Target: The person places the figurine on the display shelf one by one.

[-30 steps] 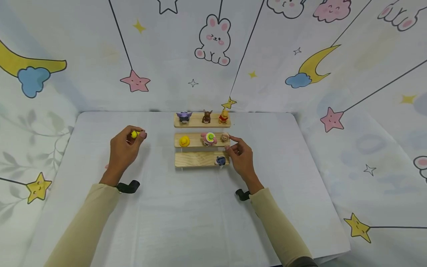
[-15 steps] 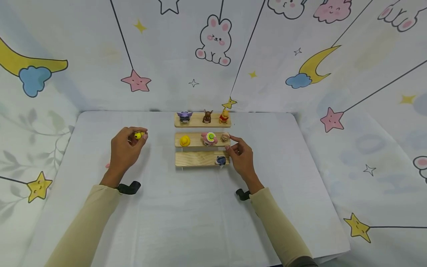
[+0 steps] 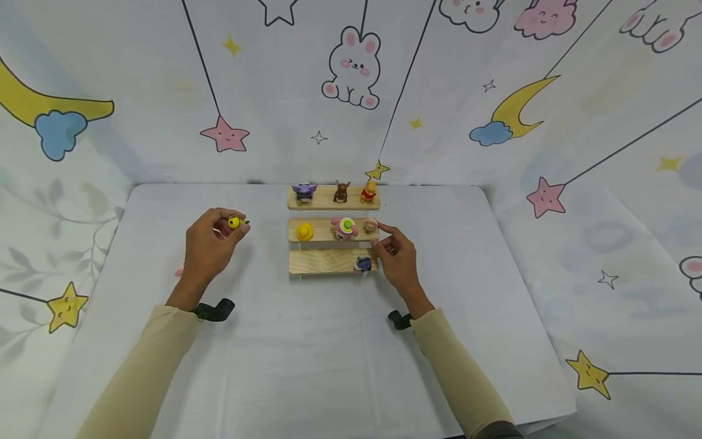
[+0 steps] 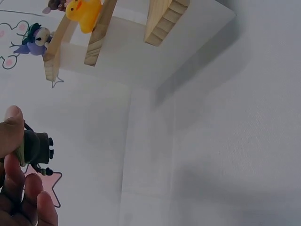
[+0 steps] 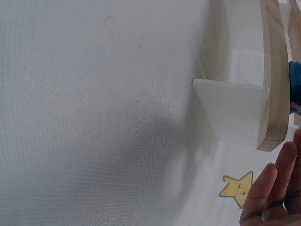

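In the head view, my left hand (image 3: pixel 211 244) pinches a small yellow toy figurine (image 3: pixel 234 222) above the table, left of a three-tier wooden display shelf (image 3: pixel 320 263). The left wrist view shows the figurine's dark lower body (image 4: pixel 37 147) with little feet and thin arms; fingers hide the rest. My right hand (image 3: pixel 398 256) holds the right end of the middle tier between thumb and index finger, beside a pale figurine (image 3: pixel 370 225). In the right wrist view, its other fingers (image 5: pixel 261 188) reach out near the end of a wooden board (image 5: pixel 275 94).
The top tier bears a purple figurine (image 3: pixel 304 192), a brown one (image 3: pixel 340 192) and a bear in red (image 3: pixel 368 192). A yellow duck (image 3: pixel 304 231) and a pink figurine (image 3: pixel 344 228) stand mid-tier; a blue figurine (image 3: pixel 362 264) sits lowest. A pink object (image 3: pixel 179 270) is partly hidden behind my left wrist.
My left hand has moved slightly right, toward the shelf, with the yellow figurine, which now shows more between the fingers. The right hand has stayed at the shelf's end.
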Available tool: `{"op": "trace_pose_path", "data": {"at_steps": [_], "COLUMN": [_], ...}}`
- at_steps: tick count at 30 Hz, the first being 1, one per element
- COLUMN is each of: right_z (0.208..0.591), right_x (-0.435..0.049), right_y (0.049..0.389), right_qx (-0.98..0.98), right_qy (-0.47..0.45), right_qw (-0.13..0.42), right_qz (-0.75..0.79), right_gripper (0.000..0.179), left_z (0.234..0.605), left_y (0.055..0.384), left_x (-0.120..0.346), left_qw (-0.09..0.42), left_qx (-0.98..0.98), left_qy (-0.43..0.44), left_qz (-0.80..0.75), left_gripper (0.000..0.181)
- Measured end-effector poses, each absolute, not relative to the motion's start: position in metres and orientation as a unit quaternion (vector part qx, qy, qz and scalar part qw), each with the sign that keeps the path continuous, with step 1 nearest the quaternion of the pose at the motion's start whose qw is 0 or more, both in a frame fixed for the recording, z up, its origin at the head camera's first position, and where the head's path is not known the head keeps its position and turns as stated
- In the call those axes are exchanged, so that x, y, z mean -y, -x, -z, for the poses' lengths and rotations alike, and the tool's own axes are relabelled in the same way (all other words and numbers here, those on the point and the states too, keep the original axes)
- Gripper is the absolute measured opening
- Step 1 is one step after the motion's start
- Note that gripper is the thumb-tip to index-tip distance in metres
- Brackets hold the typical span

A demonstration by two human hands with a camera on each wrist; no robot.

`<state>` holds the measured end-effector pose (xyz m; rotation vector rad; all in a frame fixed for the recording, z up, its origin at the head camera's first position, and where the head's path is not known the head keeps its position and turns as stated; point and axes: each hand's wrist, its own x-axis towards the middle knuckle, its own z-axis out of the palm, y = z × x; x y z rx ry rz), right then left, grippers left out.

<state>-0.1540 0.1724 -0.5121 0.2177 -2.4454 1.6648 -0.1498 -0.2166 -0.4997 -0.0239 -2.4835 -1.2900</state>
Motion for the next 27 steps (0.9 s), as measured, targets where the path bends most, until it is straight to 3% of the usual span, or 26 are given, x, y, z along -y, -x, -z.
{"op": "trace_pose_path", "data": {"at_steps": [9, 20, 27], "right_z": [0.5118, 0.5119, 0.5134], "right_x": [-0.1724, -0.1717, -0.1707], "right_y": [0.1532, 0.1541, 0.1546], "right_qx": [0.825, 0.825, 0.829], "right_qy": [-0.068, -0.062, -0.049], "right_qw": [0.084, 0.085, 0.079], "right_qz": [-0.554, -0.555, -0.552], "right_gripper": [0.039, 0.037, 0.037], "left_z": [0.4976, 0.4971, 0.4943], "left_y": [0.1477, 0.1471, 0.1448], "left_x": [0.2131, 0.2122, 0.2119], "left_qw": [0.146, 0.155, 0.165], "left_qx": [0.887, 0.885, 0.868], "left_qy": [0.027, 0.027, 0.013], "left_qz": [0.438, 0.439, 0.468], "left_gripper": [0.029, 0.045, 0.035]}}
